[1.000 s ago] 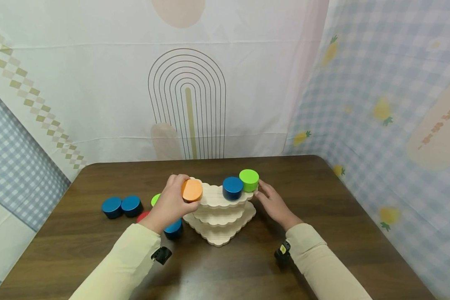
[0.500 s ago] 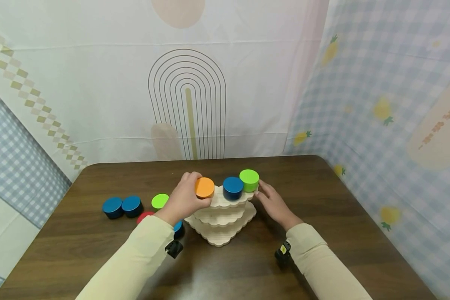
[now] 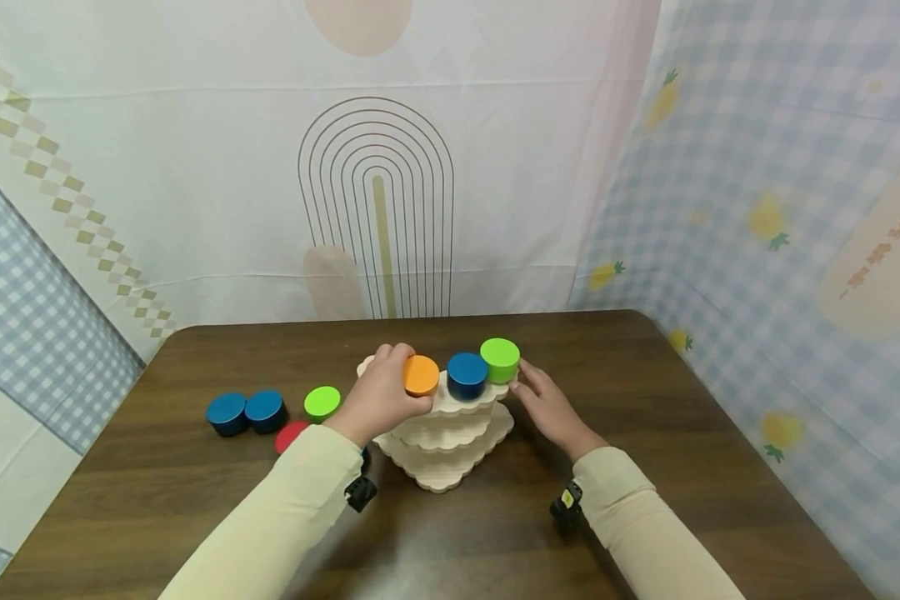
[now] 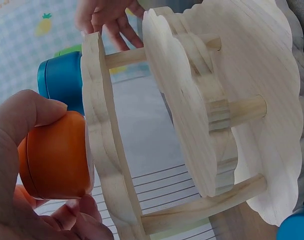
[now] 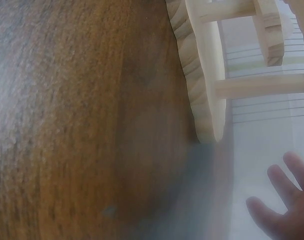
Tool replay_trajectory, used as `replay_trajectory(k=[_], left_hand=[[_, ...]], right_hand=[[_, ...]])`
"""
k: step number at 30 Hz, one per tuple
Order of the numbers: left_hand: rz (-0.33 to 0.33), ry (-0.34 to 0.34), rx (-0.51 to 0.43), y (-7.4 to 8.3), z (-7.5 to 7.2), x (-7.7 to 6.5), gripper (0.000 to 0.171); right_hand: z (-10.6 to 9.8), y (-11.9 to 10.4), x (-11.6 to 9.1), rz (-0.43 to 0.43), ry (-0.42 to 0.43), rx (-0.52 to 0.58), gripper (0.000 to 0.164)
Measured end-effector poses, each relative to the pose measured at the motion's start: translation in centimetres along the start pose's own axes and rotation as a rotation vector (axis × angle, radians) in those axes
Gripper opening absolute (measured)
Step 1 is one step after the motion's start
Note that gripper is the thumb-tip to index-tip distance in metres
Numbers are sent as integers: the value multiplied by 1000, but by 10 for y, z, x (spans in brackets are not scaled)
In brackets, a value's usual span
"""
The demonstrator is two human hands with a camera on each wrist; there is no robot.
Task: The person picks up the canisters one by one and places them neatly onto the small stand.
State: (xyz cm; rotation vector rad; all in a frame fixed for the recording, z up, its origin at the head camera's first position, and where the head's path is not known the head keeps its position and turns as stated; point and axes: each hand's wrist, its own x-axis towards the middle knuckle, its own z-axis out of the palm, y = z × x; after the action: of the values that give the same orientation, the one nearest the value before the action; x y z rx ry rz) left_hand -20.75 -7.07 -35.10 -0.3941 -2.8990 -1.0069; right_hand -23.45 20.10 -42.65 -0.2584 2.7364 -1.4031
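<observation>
My left hand pinches an orange round tin between thumb and fingers at the top tier of a pale wooden tiered stand. In the left wrist view the orange tin is right by the top board; whether it bears on the board I cannot tell. A blue round tin sits on that tier, and a bright green one stands beside it at the right end. My right hand is at the tier's right edge by the green tin. Its fingers look straight and spread in the right wrist view.
Left of the stand on the brown table lie two blue tins, a green tin and a red tin. Another blue tin is mostly hidden by my left sleeve. Patterned cloth hangs behind the table.
My left hand has moved right along the top tier with the orange tin, closer to the blue one. The right hand stays in place.
</observation>
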Motion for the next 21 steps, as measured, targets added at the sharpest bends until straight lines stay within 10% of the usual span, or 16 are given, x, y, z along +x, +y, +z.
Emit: replay_trajectory(k=[21], left_hand=[[-12,-22,32,4,7,3,67]], right_hand=[[1,0,-1,0,6,14,62]])
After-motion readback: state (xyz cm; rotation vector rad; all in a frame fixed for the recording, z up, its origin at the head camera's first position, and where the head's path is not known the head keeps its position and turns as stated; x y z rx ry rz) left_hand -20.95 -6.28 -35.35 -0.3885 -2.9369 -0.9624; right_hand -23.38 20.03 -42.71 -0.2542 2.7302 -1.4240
